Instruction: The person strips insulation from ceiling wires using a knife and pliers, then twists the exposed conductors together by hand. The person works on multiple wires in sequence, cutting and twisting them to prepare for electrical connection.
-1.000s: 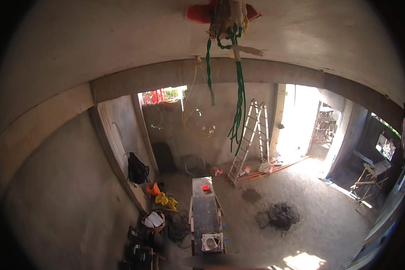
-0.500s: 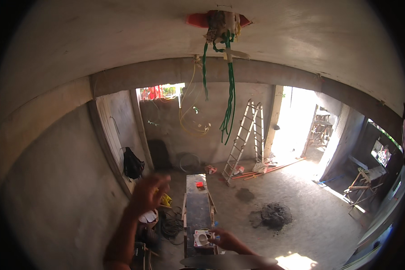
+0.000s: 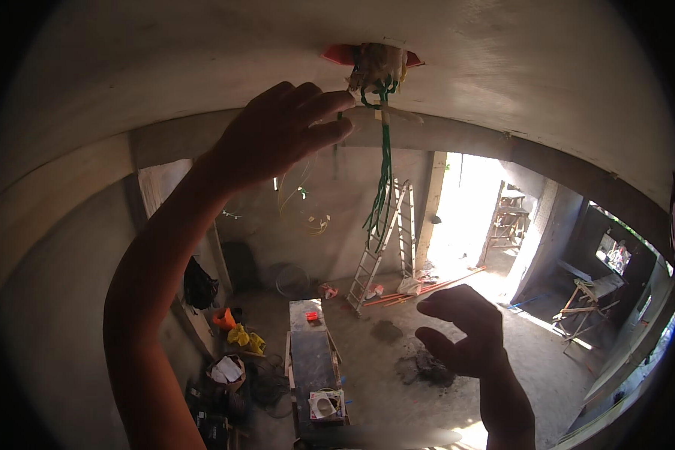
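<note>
A reddish ceiling opening [image 3: 340, 54] holds a bunched, wrapped cluster of wire ends [image 3: 379, 69]. Long twisted green wires [image 3: 386, 165] hang down from it. My left hand [image 3: 277, 135] is raised just left of the cluster, thumb and fingers apart. A shorter green wire shows in the gap between them, apparently not gripped. A pale strip [image 3: 401, 114] sticks out sideways from the hanging wires. My right hand [image 3: 465, 330] is lifted lower on the right, fingers curved and thumb apart, holding nothing.
Below stands a narrow plank platform [image 3: 311, 356] bearing a small red item [image 3: 312, 316] and a white box [image 3: 326, 405]. A folding ladder [image 3: 382, 244] stands by the far wall. A dark mortar heap [image 3: 427, 369], orange pipes [image 3: 446, 285] and yellow bags [image 3: 246, 339] lie on the floor.
My left hand has risen from low in the view to beside the ceiling wires. My right hand has come up and right from above the platform. The view has shifted slightly.
</note>
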Demonstrator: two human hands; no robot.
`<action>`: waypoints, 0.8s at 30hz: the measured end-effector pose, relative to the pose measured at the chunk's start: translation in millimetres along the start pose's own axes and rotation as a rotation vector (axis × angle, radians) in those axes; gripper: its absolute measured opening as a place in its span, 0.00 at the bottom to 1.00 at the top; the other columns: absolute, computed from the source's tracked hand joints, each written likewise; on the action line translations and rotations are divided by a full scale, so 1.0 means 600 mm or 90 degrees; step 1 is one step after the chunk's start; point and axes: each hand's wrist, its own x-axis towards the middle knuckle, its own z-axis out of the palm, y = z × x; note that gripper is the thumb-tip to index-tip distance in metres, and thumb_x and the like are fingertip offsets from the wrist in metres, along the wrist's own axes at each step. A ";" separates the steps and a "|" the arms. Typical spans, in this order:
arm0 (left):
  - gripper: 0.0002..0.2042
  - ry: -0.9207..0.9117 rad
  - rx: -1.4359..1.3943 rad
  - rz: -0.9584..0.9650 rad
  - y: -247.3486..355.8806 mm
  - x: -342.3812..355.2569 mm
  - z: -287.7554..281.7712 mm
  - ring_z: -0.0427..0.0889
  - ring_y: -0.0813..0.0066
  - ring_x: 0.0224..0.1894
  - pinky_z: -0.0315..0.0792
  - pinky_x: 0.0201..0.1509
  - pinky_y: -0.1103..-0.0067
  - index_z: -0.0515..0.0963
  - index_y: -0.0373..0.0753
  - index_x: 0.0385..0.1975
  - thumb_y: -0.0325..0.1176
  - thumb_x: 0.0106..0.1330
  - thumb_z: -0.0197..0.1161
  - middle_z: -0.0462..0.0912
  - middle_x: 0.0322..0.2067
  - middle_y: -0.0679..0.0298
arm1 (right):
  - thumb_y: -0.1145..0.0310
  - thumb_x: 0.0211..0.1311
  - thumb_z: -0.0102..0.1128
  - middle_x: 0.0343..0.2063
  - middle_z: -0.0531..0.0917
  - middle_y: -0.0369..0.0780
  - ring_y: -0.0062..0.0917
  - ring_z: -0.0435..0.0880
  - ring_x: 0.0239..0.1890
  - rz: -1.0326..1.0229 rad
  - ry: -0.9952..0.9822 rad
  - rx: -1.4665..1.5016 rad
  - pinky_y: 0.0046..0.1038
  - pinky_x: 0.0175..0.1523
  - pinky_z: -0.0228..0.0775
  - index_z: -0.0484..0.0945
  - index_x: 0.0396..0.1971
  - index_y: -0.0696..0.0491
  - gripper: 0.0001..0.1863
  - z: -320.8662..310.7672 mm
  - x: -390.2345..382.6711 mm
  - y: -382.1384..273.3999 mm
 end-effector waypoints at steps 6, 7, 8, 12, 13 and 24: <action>0.19 0.181 -0.187 -0.035 -0.021 0.004 0.030 0.84 0.62 0.52 0.82 0.50 0.68 0.83 0.48 0.46 0.23 0.54 0.74 0.87 0.51 0.66 | 0.64 0.60 0.76 0.42 0.88 0.43 0.32 0.88 0.39 -0.131 0.229 -0.191 0.33 0.43 0.82 0.83 0.53 0.53 0.22 -0.039 0.162 -0.019; 0.18 0.193 -0.226 -0.053 -0.018 0.003 0.035 0.85 0.62 0.51 0.82 0.49 0.68 0.83 0.47 0.45 0.23 0.54 0.74 0.87 0.50 0.65 | 0.61 0.62 0.75 0.42 0.87 0.43 0.31 0.88 0.39 -0.110 0.257 -0.218 0.34 0.43 0.82 0.82 0.56 0.52 0.24 -0.037 0.193 -0.013; 0.17 0.200 -0.263 -0.073 -0.016 0.002 0.040 0.85 0.62 0.51 0.83 0.49 0.68 0.83 0.46 0.44 0.22 0.54 0.74 0.87 0.50 0.64 | 0.60 0.64 0.73 0.42 0.86 0.43 0.31 0.88 0.39 -0.108 0.253 -0.223 0.34 0.43 0.82 0.81 0.58 0.51 0.24 -0.032 0.223 -0.005; 0.14 0.248 -0.335 -0.118 -0.019 0.000 0.041 0.86 0.62 0.47 0.82 0.53 0.67 0.84 0.45 0.42 0.24 0.57 0.73 0.88 0.47 0.69 | 0.66 0.69 0.66 0.36 0.84 0.42 0.32 0.86 0.37 -0.134 0.199 -0.288 0.33 0.42 0.80 0.82 0.52 0.52 0.14 0.033 0.282 0.020; 0.14 0.260 -0.355 -0.132 -0.023 0.001 0.039 0.86 0.62 0.47 0.82 0.53 0.67 0.84 0.45 0.42 0.23 0.56 0.73 0.88 0.47 0.68 | 0.68 0.70 0.64 0.35 0.84 0.40 0.29 0.85 0.37 -0.146 0.208 -0.347 0.32 0.41 0.78 0.83 0.51 0.51 0.12 0.055 0.284 0.025; 0.12 0.191 -0.393 -0.006 -0.017 0.082 0.050 0.86 0.63 0.40 0.79 0.46 0.70 0.84 0.41 0.44 0.25 0.61 0.71 0.85 0.37 0.63 | 0.67 0.62 0.65 0.33 0.79 0.40 0.29 0.82 0.36 -0.223 0.235 -0.425 0.33 0.37 0.74 0.81 0.41 0.55 0.10 0.159 0.321 0.062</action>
